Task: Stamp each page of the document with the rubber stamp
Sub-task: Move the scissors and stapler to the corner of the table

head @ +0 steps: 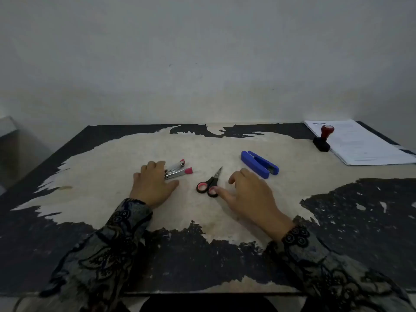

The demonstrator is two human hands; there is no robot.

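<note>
The rubber stamp [323,138], with a red knob and a black base, leans on the near left edge of a white stack of document pages [364,145] at the table's far right corner. My left hand [152,184] rests flat on the table, its fingers over the end of a silver and pink stapler [177,170]. Spread over the table, my right hand [249,194] has its thumb touching the handle of small black and pink scissors [208,184]. Neither hand grips anything. Both hands are far from the stamp.
A blue stapler [260,163] lies opened beyond my right hand. The table [94,167] has a worn top, pale in the middle with black peeling patches round the edges. A pale wall stands directly behind it.
</note>
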